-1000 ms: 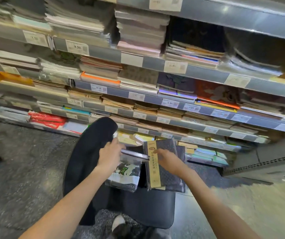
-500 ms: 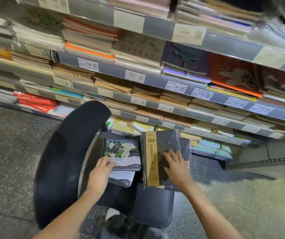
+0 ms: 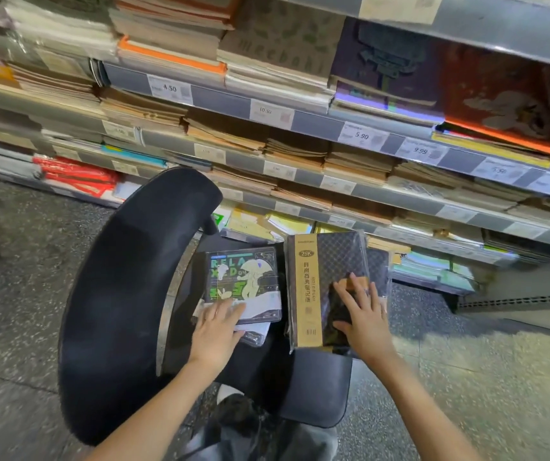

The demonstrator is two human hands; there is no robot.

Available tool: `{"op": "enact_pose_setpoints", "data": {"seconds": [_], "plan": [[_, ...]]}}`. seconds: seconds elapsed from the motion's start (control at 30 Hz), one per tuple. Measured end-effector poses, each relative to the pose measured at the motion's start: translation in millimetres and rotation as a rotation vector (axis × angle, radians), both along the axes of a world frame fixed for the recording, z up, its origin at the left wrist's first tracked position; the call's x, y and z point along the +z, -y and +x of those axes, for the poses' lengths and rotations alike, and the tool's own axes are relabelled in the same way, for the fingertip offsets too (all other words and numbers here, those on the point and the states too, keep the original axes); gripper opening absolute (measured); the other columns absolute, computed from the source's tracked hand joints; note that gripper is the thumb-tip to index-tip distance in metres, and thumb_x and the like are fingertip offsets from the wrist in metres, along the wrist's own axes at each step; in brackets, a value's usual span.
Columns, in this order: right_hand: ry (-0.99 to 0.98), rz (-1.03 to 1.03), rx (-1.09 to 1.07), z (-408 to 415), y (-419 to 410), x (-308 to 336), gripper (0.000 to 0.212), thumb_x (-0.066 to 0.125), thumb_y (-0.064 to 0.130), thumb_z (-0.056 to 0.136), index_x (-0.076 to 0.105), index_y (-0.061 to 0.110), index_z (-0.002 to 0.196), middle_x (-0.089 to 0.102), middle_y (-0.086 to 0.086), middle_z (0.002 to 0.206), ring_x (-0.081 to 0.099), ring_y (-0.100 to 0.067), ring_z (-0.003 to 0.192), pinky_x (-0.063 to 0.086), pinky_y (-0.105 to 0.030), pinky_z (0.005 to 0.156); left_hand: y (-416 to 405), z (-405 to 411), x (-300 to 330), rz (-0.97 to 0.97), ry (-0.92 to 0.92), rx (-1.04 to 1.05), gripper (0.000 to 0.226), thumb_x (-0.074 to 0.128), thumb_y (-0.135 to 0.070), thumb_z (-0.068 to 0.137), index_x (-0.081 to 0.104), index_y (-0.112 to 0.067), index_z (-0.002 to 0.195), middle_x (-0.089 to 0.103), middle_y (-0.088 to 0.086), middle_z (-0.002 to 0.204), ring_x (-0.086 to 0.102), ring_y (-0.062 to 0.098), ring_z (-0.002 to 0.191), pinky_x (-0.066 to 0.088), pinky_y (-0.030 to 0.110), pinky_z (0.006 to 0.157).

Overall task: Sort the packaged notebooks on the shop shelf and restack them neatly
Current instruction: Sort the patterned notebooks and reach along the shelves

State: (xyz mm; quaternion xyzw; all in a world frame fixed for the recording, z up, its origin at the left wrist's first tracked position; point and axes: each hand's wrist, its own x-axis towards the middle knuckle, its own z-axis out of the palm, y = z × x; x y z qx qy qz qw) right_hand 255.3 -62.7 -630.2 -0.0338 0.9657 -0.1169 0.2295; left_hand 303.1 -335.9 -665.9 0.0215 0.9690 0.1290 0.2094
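Two small stacks of packaged notebooks lie on a black chair seat (image 3: pixel 317 387). The left stack is topped by a dark notebook with a green and white cartoon cover (image 3: pixel 243 281). My left hand (image 3: pixel 217 331) lies flat on its near edge, fingers spread. To the right sits a stack of black quilted-pattern notebooks with a gold band (image 3: pixel 330 274). My right hand (image 3: pixel 363 311) presses flat on top of it, fingers apart. Neither hand grips anything.
The chair's curved black backrest (image 3: pixel 124 294) stands to the left of the stacks. Behind it, grey shop shelves (image 3: pixel 317 124) with price tags hold many notebook stacks. Speckled stone floor (image 3: pixel 483 377) lies around the chair. My shoe shows below the seat.
My left hand laid the cartoon notebook flat on the left stack and now rests on it. My right hand lowered the quilted notebook and flattened on it. The view moved closer and down.
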Motion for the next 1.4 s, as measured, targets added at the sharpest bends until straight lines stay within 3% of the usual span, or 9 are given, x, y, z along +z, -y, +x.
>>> {"op": "enact_pose_setpoints", "data": {"seconds": [0.13, 0.2, 0.33, 0.57, 0.77, 0.93, 1.07, 1.2, 1.4], "plan": [[-0.067, -0.09, -0.007, 1, -6, -6, 0.07, 0.062, 0.026, 0.087, 0.023, 0.036, 0.145, 0.003, 0.008, 0.157, -0.009, -0.03, 0.144, -0.001, -0.051, 0.115, -28, -13, -3, 0.232, 0.069, 0.138, 0.049, 0.043, -0.037, 0.096, 0.032, -0.027, 0.143, 0.031, -0.004, 0.145, 0.023, 0.018, 0.135, 0.021, 0.031, 0.11], [-0.091, -0.142, -0.014, 1, -9, -8, 0.064, 0.061, 0.027, 0.088, 0.03, 0.035, 0.143, 0.007, 0.009, 0.156, -0.006, -0.03, 0.143, -0.001, -0.05, 0.114, -46, -18, 1, 0.381, 0.108, 0.215, 0.052, 0.044, -0.037, 0.096, 0.03, -0.024, 0.144, 0.029, -0.003, 0.148, 0.021, 0.017, 0.137, 0.019, 0.031, 0.111], [-0.222, -0.211, -0.027, 0, -18, -13, 0.053, 0.069, 0.026, 0.082, 0.05, 0.025, 0.132, 0.031, -0.003, 0.15, 0.018, -0.041, 0.137, 0.02, -0.057, 0.11, -76, -23, 8, 0.502, 0.138, 0.256, 0.065, 0.051, -0.041, 0.091, 0.022, -0.023, 0.147, 0.026, -0.002, 0.151, 0.02, 0.015, 0.138, 0.02, 0.032, 0.112], [-0.152, -0.302, -0.202, -16, -50, -17, 0.068, 0.062, 0.042, 0.084, 0.032, 0.024, 0.142, 0.017, -0.005, 0.154, 0.009, -0.031, 0.141, 0.011, -0.045, 0.113, -108, -32, 9, 0.774, 0.243, 0.555, 0.089, 0.069, -0.034, 0.081, 0.012, -0.021, 0.148, 0.034, -0.004, 0.146, 0.032, 0.015, 0.135, 0.028, 0.037, 0.111], [-0.032, -0.575, -0.424, -30, -63, -12, 0.088, 0.067, 0.04, 0.081, 0.012, 0.025, 0.148, 0.0, 0.0, 0.157, 0.004, -0.018, 0.144, 0.011, -0.033, 0.112, -124, -35, 6, 0.729, 0.301, 0.564, 0.113, 0.079, -0.029, 0.071, -0.003, -0.02, 0.149, 0.021, -0.002, 0.154, 0.024, 0.017, 0.139, 0.023, 0.043, 0.114], [0.034, -0.695, -0.44, -47, -63, -13, 0.096, 0.07, 0.038, 0.079, 0.006, 0.024, 0.148, 0.004, 0.0, 0.157, 0.011, -0.017, 0.143, 0.015, -0.032, 0.111, -129, -34, 7, 0.69, 0.306, 0.548, 0.111, 0.076, -0.023, 0.075, -0.007, -0.019, 0.148, 0.009, -0.003, 0.156, 0.014, 0.014, 0.142, 0.015, 0.037, 0.114], [0.074, -0.726, -0.479, -57, -63, -18, 0.094, 0.072, 0.038, 0.077, 0.01, 0.028, 0.147, 0.012, 0.0, 0.153, 0.023, -0.018, 0.137, 0.025, -0.037, 0.109, -132, -39, 16, 0.719, 0.319, 0.482, 0.107, 0.074, -0.017, 0.077, -0.006, -0.026, 0.147, 0.017, -0.013, 0.148, 0.019, 0.009, 0.137, 0.019, 0.035, 0.112], [0.102, -0.823, -0.563, -57, -65, -20, 0.094, 0.077, 0.049, 0.065, 0.017, 0.044, 0.137, 0.029, 0.004, 0.142, 0.04, -0.016, 0.129, 0.04, -0.049, 0.104, -137, -44, 17, 0.7, 0.341, 0.444, 0.109, 0.075, -0.017, 0.075, -0.005, -0.03, 0.147, 0.018, -0.005, 0.153, 0.022, 0.011, 0.137, 0.021, 0.036, 0.112], [0.122, -0.849, -0.573, -63, -67, -20, 0.116, 0.081, 0.051, 0.058, 0.004, 0.039, 0.144, 0.015, 0.002, 0.151, 0.026, -0.018, 0.138, 0.028, -0.051, 0.112, -140, -41, 21, 0.765, 0.345, 0.563, 0.107, 0.076, -0.013, 0.074, 0.002, -0.035, 0.147, 0.025, -0.01, 0.151, 0.028, 0.012, 0.136, 0.025, 0.041, 0.11]]}}
